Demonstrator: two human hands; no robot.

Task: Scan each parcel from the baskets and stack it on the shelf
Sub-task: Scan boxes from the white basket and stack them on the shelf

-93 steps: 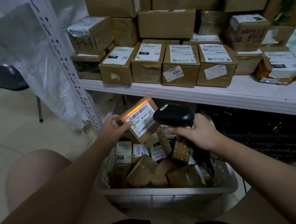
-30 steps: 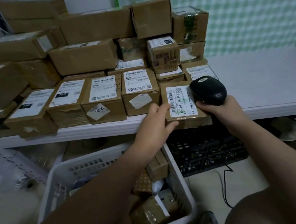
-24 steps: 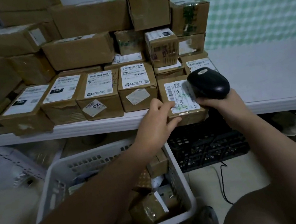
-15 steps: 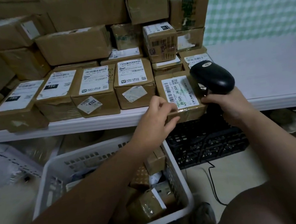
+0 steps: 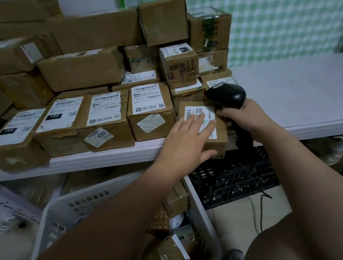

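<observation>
My left hand (image 5: 185, 137) lies flat on the cardboard parcel (image 5: 221, 137); my right hand (image 5: 246, 116) grips the barcode scanner (image 5: 226, 96). Probably light and stiff: I'd grip its sides

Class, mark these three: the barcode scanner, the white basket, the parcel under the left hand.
barcode scanner (image 5: 226, 96), head view, its black head.
white basket (image 5: 63, 209), head view, its back wall.
parcel (image 5: 221, 133), head view, brown cardboard beside label.

Only one camera here, a wide-angle worn on the head, looking forward and down. It sits close above the basket (image 5: 54, 223) at the bottom edge and faces the shelf (image 5: 292, 92) front-on, with the stacked boxes (image 5: 84, 69) near, filling the upper left.
</observation>
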